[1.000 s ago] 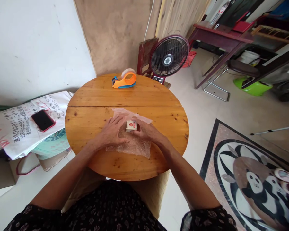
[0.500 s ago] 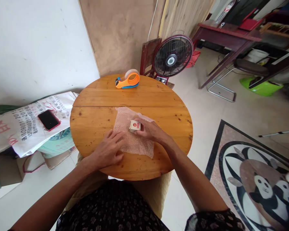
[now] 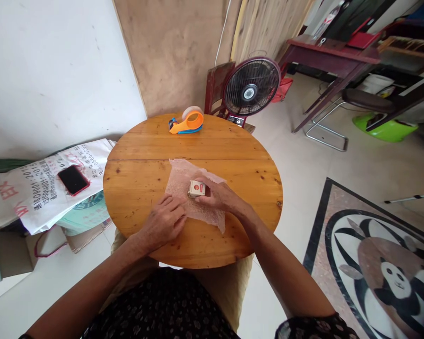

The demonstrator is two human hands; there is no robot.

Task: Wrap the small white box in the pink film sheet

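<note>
A sheet of pinkish, see-through bubble wrap [image 3: 178, 181] lies on the round wooden table [image 3: 134, 179]. On top of it is a small white box [image 3: 197, 188] with a red mark, gripped at its right end between the thumb and fingers of my right hand [image 3: 217, 194]. My left hand [image 3: 166, 219] rests at the near left edge of the wrap, its fingers bent and drawn together on that edge. The fingertips are partly hidden, and the far fingers of my right hand lie behind the box.
An orange and blue tape dispenser [image 3: 187, 122] stands at the table's far edge. Beyond it is a fan [image 3: 250, 89] on a wooden chair [image 3: 217, 87]. A phone [image 3: 73, 180] lies on white sacks [image 3: 31, 202] to the left. A stool [image 3: 365, 101] stands at right.
The fingers of my left hand have drawn in from a looser spread to a bent grip at the wrap's edge. My right hand keeps the box in nearly the same spot. The view has shifted slightly.
</note>
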